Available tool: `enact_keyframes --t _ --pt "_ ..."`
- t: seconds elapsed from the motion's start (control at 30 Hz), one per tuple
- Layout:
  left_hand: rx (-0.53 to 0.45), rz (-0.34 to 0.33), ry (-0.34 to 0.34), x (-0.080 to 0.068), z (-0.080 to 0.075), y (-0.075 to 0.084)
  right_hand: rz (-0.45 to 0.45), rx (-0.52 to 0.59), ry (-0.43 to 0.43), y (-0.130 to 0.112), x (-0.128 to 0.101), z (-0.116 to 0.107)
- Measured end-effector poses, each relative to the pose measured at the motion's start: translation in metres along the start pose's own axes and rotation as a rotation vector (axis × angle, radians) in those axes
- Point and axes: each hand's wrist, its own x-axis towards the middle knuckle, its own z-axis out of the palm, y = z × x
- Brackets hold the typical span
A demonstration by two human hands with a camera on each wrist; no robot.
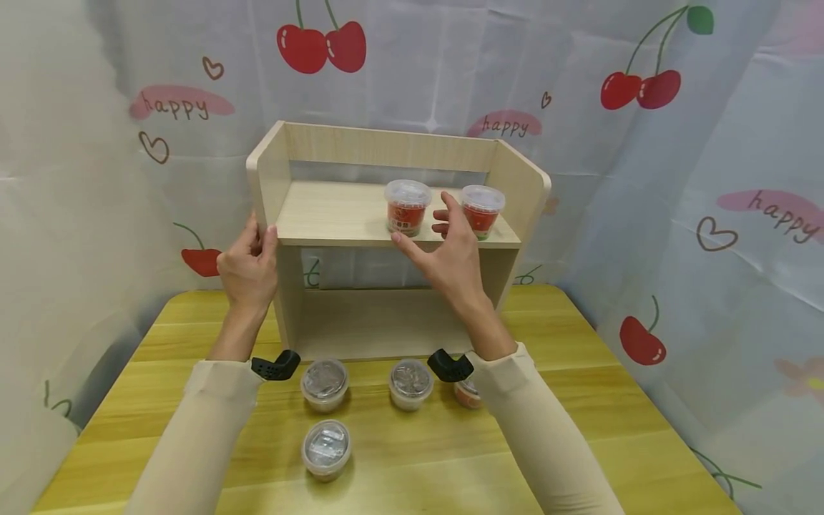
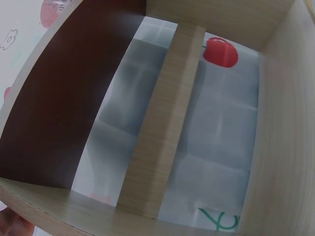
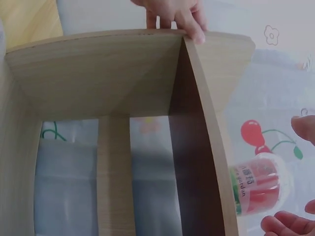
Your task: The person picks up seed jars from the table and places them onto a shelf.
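Red cup (image 1: 407,207) stands just left of (seemingly untouched) right hand (image 1: 450,250).

Cherry-printed "happy" curtains (image 1: 676,179) hang from nine round to three o'clock behind a yellow wooden surface (image 1: 579,400).

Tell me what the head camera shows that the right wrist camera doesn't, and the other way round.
Only the head view shows the yellow table, four lidded cups on it, a second red cup on the shelf, and the right hand open between the two. Only the right wrist view shows the shelf's underside. Both show the wooden shelf, the left hand gripping its side panel, and one red cup.
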Motion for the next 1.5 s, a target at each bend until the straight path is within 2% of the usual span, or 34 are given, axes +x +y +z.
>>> enact_keyframes --t 0.43,0.73,0.93,1.5 --pt "0.003 -0.005 -0.007 0.0 -0.001 0.001 -0.161 0.108 0.081 -0.002 -0.034 -0.004" --pt "-0.004 -0.024 -0.011 0.0 -0.001 0.003 -0.247 0.111 0.112 -0.001 -0.05 0.0" --pt "-0.004 -0.019 -0.015 0.0 -0.002 0.003 -0.25 0.133 0.096 0.0 -0.063 0.002" --pt "-0.007 -0.039 -0.001 0.0 0.0 0.004 -0.168 0.128 -0.007 0.011 -0.103 0.018"
